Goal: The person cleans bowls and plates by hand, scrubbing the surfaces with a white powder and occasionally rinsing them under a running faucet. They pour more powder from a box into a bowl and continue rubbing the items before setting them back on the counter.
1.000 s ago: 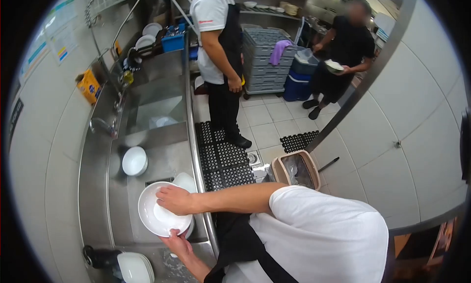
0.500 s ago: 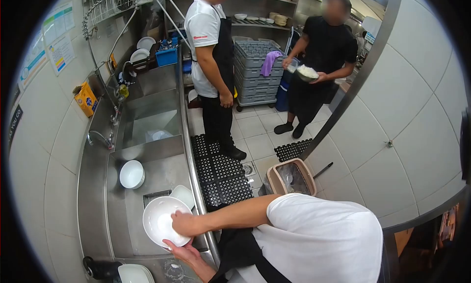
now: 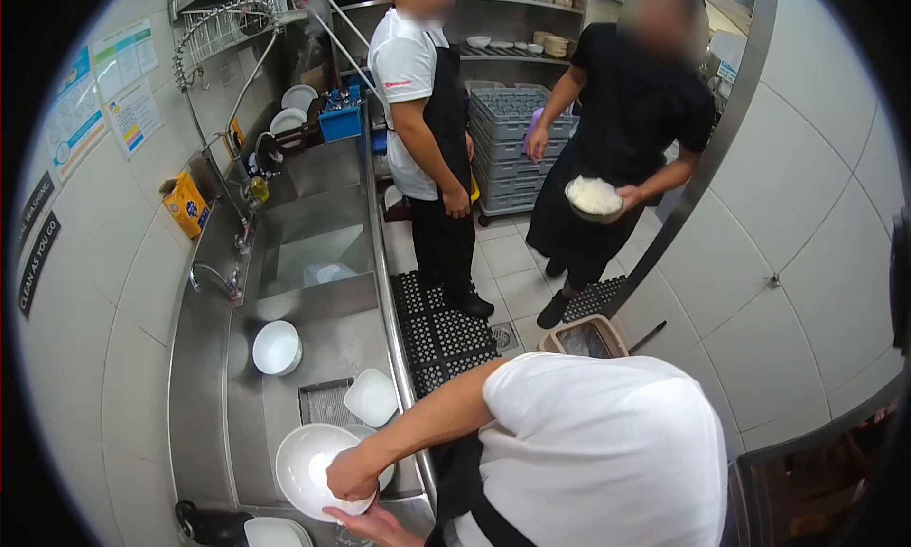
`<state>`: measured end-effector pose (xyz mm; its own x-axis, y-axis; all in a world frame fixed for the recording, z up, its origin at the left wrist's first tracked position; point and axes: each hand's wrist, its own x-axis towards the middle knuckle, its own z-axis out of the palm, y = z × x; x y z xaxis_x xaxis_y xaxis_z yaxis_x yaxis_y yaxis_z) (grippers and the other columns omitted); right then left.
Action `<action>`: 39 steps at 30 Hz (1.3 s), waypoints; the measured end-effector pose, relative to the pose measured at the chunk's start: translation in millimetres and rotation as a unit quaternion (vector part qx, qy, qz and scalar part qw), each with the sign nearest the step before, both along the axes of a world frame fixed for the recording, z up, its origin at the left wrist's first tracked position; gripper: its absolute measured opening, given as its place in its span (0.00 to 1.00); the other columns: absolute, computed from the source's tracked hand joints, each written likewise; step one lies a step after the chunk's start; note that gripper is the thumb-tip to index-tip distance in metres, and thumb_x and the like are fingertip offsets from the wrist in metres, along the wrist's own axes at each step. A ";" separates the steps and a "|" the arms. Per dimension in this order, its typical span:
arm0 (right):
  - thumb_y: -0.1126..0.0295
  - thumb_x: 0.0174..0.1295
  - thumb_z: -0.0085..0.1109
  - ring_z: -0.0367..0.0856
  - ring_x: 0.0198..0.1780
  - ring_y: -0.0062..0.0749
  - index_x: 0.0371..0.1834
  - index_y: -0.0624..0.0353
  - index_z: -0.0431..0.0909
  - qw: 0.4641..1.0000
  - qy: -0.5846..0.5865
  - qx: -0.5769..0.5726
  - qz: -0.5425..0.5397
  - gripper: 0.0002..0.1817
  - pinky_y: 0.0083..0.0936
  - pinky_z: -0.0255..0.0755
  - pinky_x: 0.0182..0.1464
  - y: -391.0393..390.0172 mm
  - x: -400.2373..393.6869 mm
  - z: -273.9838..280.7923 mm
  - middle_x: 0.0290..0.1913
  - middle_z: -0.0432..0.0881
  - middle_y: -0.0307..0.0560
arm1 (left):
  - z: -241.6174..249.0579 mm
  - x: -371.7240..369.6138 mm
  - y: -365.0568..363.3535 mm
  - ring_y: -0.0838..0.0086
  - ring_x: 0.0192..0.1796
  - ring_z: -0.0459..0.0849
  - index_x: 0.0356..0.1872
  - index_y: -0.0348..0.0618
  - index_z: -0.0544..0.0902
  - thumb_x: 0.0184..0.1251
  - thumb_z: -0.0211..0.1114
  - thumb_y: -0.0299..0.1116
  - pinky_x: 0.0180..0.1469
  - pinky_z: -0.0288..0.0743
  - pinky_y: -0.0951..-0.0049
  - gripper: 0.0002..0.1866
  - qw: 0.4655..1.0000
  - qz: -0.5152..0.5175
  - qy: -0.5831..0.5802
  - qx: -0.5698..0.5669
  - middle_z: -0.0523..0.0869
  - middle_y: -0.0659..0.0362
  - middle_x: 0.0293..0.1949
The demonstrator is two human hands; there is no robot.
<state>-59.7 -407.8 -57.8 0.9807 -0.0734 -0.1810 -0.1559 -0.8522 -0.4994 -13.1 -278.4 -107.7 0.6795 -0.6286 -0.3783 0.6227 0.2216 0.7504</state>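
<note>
A large white bowl (image 3: 302, 457) is tilted over the near end of the steel sink. My left hand (image 3: 370, 525) grips its lower rim, thumb along the edge. Inside the bowl, my right hand (image 3: 353, 473) is closed with the fingers curled against the inner wall; whatever it may hold is hidden. Beyond them, a squarish white dish (image 3: 371, 398) sits by the drain grate (image 3: 325, 404). Another round dish (image 3: 387, 473) shows partly behind the bowl. Farther up the basin stands a round white bowl (image 3: 277, 349).
White square dishes (image 3: 275, 533) and a black object (image 3: 213, 523) lie at the near counter. A co-worker in white and black (image 3: 418, 148) stands beside the sink. Another in black (image 3: 636, 101) carries a bowl of white food (image 3: 594, 198). A bin (image 3: 584, 338) stands behind me.
The view has shifted, so the sink sits lower. My right hand has moved toward the bowl's lower rim. The co-worker in black has come closer, the free hand no longer holding a clear container.
</note>
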 end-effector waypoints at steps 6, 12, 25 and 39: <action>0.69 0.47 0.64 0.86 0.41 0.50 0.27 0.61 0.88 0.930 -0.334 -0.128 0.083 0.08 0.44 0.76 0.51 -6.8 58.9 -21.6 0.34 0.88 0.56 | 1.9 14.8 26.5 0.53 0.73 0.72 0.78 0.32 0.58 0.80 0.49 0.61 0.71 0.71 0.53 0.43 0.996 0.028 -0.079 -0.008 0.67 0.45 0.74; 0.72 0.55 0.59 0.87 0.41 0.52 0.32 0.63 0.85 0.983 -0.061 -0.064 0.162 0.07 0.46 0.80 0.43 48.3 69.3 -38.7 0.33 0.87 0.56 | -24.6 27.8 83.1 0.54 0.70 0.75 0.76 0.31 0.62 0.81 0.54 0.53 0.73 0.68 0.52 0.37 0.973 0.225 -0.023 0.046 0.73 0.44 0.71; 0.61 0.71 0.54 0.75 0.57 0.61 0.50 0.65 0.82 0.959 0.015 0.225 0.173 0.17 0.56 0.72 0.55 126.8 84.2 -42.8 0.52 0.79 0.62 | -46.0 11.7 146.3 0.63 0.72 0.70 0.80 0.42 0.55 0.87 0.46 0.46 0.72 0.66 0.64 0.30 0.929 0.341 -0.132 0.051 0.69 0.49 0.72; 0.59 0.75 0.48 0.78 0.54 0.46 0.45 0.56 0.80 0.941 -0.090 0.091 0.313 0.14 0.45 0.74 0.55 156.4 32.4 -55.9 0.47 0.82 0.48 | -41.7 -19.6 173.3 0.62 0.62 0.81 0.76 0.45 0.59 0.84 0.48 0.55 0.57 0.81 0.65 0.32 0.934 0.350 0.044 0.049 0.76 0.48 0.65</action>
